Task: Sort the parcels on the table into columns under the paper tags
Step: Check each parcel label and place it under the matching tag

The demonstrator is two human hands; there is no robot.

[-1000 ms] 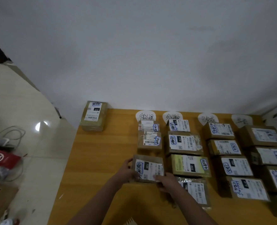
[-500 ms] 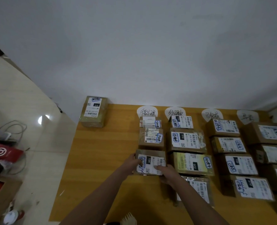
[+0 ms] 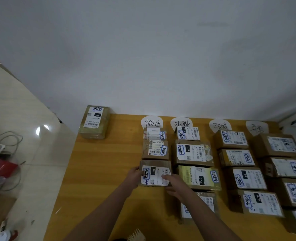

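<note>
left hand (image 3: 135,174): grips the left edge of the held parcel (image 3: 155,173).
right hand (image 3: 176,186): grips the near right corner of the same parcel, thumb on its label.
held parcel: flat on the surface (image 3: 100,171), third in the first column, just beside the small parcel behind it; seems almost in place, not yet released.
first tag (image 3: 151,122): two small parcels under it, then the held parcel.
second tag (image 3: 181,122): four parcels in line, the nearest partly hidden by the right arm.
third tag (image 3: 220,125): four parcels in line.
fourth tag (image 3: 256,127): at least four parcels; column cut by the picture edge.
lone parcel (image 3: 94,121): at the far left corner, well apart from the columns, under no tag.
progress: probably near the end; lone parcel apparently the only one left to sort.
</note>
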